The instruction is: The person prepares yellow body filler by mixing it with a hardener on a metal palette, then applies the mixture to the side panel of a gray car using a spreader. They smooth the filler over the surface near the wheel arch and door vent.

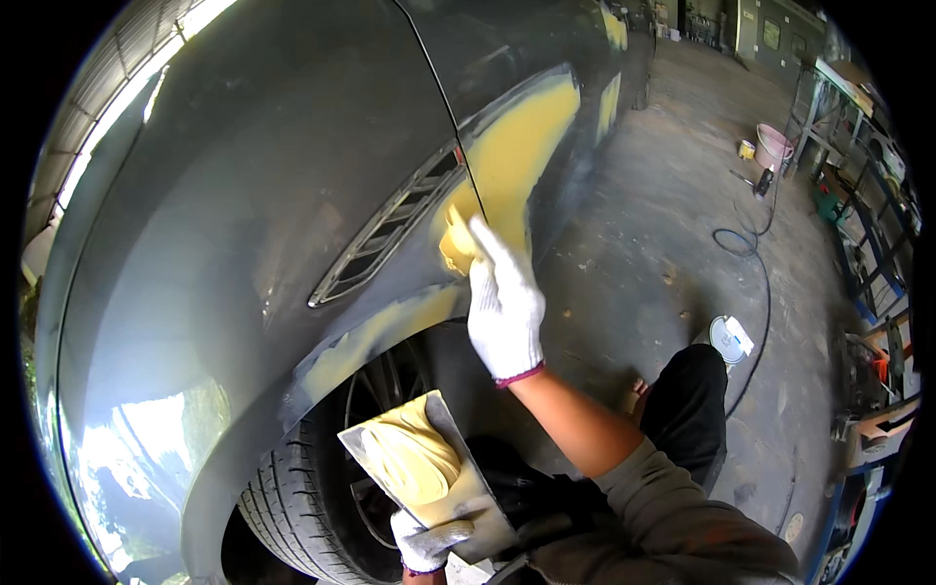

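Seemingly spreading body filler [526, 127] at one o'clock, pinching yellow spreader [454, 246] in right grip [504, 314], clasping mixing board [493, 531] in left grip [429, 542] at six, likely needing even pressure next.

Body filler [409, 458] on mixing board [480, 499] before car wheel [292, 497], side vent [388, 230] in fender [234, 214] at left, bucket [773, 149] on floor [643, 244] at right

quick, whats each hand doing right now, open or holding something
Left hand: closed, holding the board with yellow paste on it.
Right hand: closed, holding a yellow spreader.
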The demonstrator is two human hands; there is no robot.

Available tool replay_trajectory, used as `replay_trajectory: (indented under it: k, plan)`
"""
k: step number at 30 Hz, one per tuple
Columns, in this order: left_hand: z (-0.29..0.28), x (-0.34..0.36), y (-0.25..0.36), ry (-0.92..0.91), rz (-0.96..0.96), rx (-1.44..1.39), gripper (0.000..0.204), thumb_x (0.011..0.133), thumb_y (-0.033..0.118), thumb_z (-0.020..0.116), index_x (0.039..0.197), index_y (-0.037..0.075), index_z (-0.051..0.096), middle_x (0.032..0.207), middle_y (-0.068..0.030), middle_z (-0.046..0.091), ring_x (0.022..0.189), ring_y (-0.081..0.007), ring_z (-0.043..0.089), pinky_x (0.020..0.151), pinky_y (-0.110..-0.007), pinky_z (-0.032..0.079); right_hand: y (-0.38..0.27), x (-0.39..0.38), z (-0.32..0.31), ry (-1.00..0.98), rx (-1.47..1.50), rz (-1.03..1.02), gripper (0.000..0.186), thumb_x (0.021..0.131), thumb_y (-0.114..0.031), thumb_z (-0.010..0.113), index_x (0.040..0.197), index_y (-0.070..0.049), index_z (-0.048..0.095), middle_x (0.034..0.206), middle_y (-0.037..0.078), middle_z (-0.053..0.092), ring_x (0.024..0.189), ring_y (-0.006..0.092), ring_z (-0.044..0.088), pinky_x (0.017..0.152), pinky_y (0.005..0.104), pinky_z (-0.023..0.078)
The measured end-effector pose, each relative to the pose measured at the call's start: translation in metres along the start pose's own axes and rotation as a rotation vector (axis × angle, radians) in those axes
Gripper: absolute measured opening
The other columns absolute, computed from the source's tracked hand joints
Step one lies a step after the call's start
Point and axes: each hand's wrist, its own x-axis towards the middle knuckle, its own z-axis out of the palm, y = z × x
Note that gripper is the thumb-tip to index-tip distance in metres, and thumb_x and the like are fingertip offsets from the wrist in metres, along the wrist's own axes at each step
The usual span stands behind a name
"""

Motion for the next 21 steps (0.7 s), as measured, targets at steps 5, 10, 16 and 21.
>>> replay_trajectory:
  k: [5,10,16,21]
  plan:
    - [-0.016,0.018,-0.015,-0.187,0.135,0.211,0.073,0.053,0.01,0.098,0.116,-0.009,0.064,0.107,-0.0127,0.071,0.094,-0.019,0.068,0.084,-0.035,0.057,0.016,0.031,-0.005,-0.011,-0.167,-0.044,0.044,0.092,-0.004,0.056,0.134,-0.017,0.06,0.122,0.014,0.065,0.107,0.0318,0.065,0.089,0.0375,0.053]
    - [0.002,0.023,0.0,-0.125,0.025,-0.016,0.073,0.054,0.003,0.096,0.117,-0.01,0.063,0.109,-0.0147,0.07,0.097,-0.0222,0.067,0.085,-0.04,0.058,0.012,0.026,0.007,0.036,-0.205,-0.032,0.046,0.09,-0.002,0.06,0.134,-0.016,0.059,0.113,0.014,0.064,0.1,0.031,0.065,0.087,0.0367,0.053]
    - [0.006,0.023,0.002,-0.069,-0.162,-0.249,0.074,0.054,0.0,0.095,0.12,-0.011,0.061,0.11,-0.0152,0.07,0.098,-0.0237,0.067,0.085,-0.041,0.058,0.01,0.014,0.003,0.06,-0.061,-0.116,0.038,0.094,-0.005,0.06,0.131,-0.011,0.062,0.105,0.012,0.065,0.09,0.0256,0.067,0.084,0.0327,0.053]
    - [-0.011,0.022,-0.009,-0.036,-0.203,-0.267,0.077,0.053,0.004,0.097,0.12,-0.01,0.061,0.11,-0.0136,0.07,0.097,-0.0223,0.067,0.086,-0.038,0.057,0.013,0.03,0.005,0.023,-0.203,-0.092,0.042,0.093,-0.002,0.055,0.133,-0.013,0.061,0.115,0.015,0.065,0.102,0.0329,0.066,0.086,0.0369,0.054]
